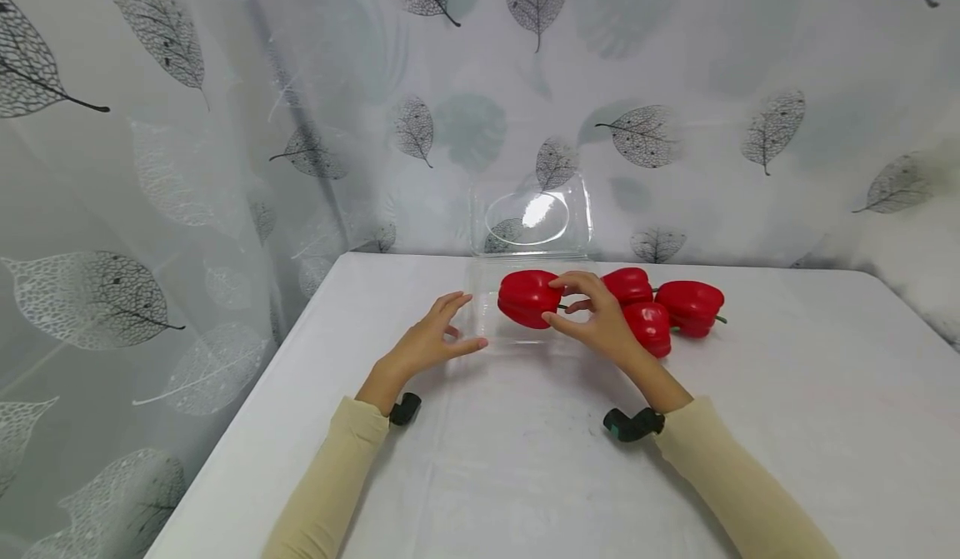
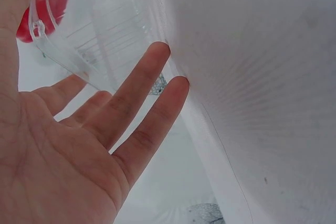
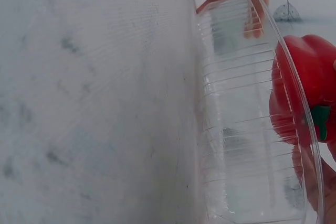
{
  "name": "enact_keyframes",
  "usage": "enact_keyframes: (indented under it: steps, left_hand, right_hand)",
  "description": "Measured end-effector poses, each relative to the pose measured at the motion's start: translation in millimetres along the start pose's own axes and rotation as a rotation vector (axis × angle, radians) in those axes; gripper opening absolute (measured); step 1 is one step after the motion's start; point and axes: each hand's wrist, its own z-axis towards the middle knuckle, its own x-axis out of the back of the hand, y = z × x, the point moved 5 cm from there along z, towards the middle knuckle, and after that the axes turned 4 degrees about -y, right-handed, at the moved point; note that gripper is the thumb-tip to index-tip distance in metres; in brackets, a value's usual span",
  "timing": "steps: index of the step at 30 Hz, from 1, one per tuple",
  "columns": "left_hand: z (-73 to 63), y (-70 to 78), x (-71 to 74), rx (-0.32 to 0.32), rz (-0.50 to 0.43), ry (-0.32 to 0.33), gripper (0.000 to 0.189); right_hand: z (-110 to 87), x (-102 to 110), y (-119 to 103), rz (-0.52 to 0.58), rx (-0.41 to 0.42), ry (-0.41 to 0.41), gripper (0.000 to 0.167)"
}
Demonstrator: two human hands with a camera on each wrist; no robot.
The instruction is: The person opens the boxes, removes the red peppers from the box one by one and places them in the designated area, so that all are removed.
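A red bell pepper (image 1: 527,298) is gripped by my right hand (image 1: 600,319) at its stem end, thumb on the near side and fingers on the far side. It is at a clear plastic clamshell container (image 1: 483,326), whose lid (image 1: 529,217) stands raised at the back. In the right wrist view, the container's clear wall (image 3: 241,103) partly covers the pepper (image 3: 310,72) and its green stem. My left hand (image 1: 423,342) is at the container's left side with its fingers spread; in the left wrist view the palm (image 2: 58,150) holds nothing.
Several more red bell peppers, among them one at the far right (image 1: 688,307) and one in front (image 1: 648,328), lie together right of the container. All are on a white table (image 1: 510,476). A leaf-patterned curtain (image 1: 480,67) hangs behind and to the left.
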Motion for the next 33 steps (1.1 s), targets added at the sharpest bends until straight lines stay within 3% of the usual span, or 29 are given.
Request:
enact_keyframes:
  steps: [6,33]
  left_hand:
    - [-0.7,0.9,0.1,0.000,0.000,-0.006,0.090]
    - [-4.0,2.5,1.4,0.001,-0.013,-0.010,0.090]
  right_hand:
    - [-5.2,6.8,-5.8,-0.007,-0.039,0.031,0.052]
    - [-27.3,32.3,-8.0,0.014,0.056,0.164,0.053]
